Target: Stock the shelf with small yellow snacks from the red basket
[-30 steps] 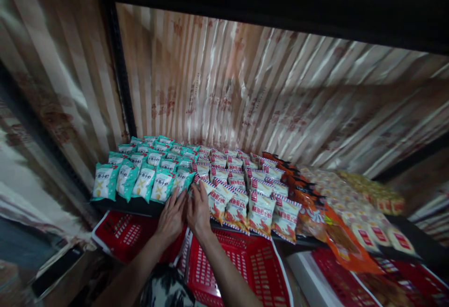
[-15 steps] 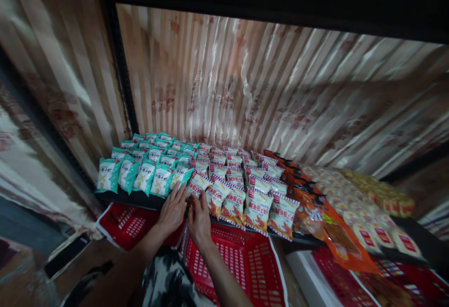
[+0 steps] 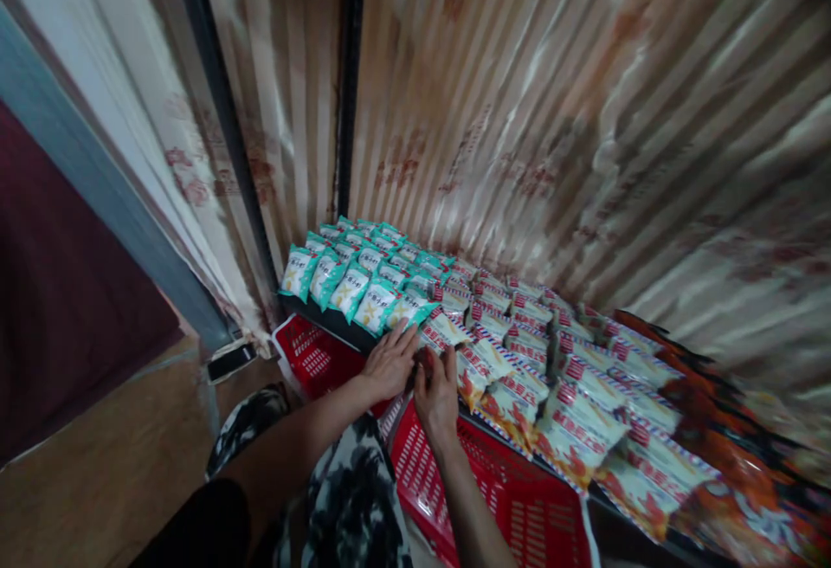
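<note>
My left hand (image 3: 391, 362) reaches to the shelf front with fingers stretched out, the tips at the edge of the front-row teal snack bags (image 3: 376, 305). Just right of it is my right hand (image 3: 437, 395), fingers apart and pointing up, by the lower part of the leftmost white snack bag (image 3: 444, 329) with a striped edge. That bag stands between and above both hands, its lower corner partly hidden by the fingers. Neither hand is seen gripping it.
Several rows of white snack bags (image 3: 581, 429) continue to the right, then orange packets (image 3: 746, 481). Red baskets (image 3: 415, 473) sit below the shelf's front edge. A black upright post (image 3: 349, 83) and striped sheeting (image 3: 519, 118) stand behind. A dark phone-like object (image 3: 232, 363) lies lower left.
The camera view has turned left and come closer, so the shelf appears shifted right. Both hands stay at the same leftmost white snack bag with little change in pose.
</note>
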Available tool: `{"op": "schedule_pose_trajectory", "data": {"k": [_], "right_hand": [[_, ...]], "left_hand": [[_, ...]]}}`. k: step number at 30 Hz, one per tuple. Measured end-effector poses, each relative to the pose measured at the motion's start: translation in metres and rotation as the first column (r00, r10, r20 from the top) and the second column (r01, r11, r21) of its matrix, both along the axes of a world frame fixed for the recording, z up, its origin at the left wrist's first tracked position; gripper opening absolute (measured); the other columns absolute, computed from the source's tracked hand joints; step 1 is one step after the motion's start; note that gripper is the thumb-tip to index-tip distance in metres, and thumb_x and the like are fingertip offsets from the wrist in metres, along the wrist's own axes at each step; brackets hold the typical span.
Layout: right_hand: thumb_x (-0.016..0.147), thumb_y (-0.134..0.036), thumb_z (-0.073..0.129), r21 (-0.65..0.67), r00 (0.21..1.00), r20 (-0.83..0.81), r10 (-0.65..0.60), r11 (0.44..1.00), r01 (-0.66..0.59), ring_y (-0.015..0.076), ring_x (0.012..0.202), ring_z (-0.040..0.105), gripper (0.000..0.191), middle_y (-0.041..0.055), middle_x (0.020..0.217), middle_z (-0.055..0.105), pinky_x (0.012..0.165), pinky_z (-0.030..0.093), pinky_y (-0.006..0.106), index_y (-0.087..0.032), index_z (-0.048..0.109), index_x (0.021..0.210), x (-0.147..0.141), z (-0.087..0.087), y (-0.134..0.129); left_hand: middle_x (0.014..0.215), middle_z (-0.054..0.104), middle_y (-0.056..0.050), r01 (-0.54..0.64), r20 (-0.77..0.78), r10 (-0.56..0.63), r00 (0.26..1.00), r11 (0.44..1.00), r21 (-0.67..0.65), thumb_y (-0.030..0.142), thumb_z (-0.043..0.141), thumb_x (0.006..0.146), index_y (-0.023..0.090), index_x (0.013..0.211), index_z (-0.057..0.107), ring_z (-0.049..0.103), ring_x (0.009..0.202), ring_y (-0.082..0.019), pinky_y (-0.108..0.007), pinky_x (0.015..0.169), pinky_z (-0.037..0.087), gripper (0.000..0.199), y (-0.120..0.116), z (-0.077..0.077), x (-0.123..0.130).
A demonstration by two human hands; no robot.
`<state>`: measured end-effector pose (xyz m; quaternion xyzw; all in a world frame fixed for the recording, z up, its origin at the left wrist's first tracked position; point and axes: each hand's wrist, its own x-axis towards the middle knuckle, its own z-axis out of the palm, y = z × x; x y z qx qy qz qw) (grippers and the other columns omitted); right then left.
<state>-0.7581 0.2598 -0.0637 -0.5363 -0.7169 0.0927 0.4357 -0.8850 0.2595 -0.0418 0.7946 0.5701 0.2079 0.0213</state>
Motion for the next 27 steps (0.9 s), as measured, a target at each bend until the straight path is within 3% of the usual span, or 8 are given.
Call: {"op": "schedule_pose_trajectory", "data": {"k": [17,27], "right_hand": [[0.084,-0.037,0.039,-0.011,0.999,0.01,0.039,0.999,-0.039,0.0315,0.129,0.036,0.045,0.0203,0.143,0.031,0.1,0.037,0.05,-0.009,0.059,0.114,0.005,0.001,-0.001],[0.084,-0.036,0.039,-0.005,0.999,0.026,0.03,1.0,-0.029,0.0311,0.131,0.033,0.044,0.0205,0.142,0.033,0.102,0.035,0.05,-0.009,0.06,0.111,0.004,-0.001,0.003]], "left_hand": [[0.149,0.027,-0.008,-0.043,0.017,0.043,0.999,0.999,-0.02,0.024,0.034,0.09,0.011,0.136,0.033,0.006,0.14,-0.021,-0.037,0.105,0.03,0.048,-0.007,0.018,0.002],[0.149,0.027,-0.008,-0.052,0.052,0.054,0.997,0.998,-0.033,0.023,0.032,0.09,0.01,0.135,0.034,0.005,0.14,-0.021,-0.037,0.107,0.028,0.047,-0.005,0.016,0.003]]}}
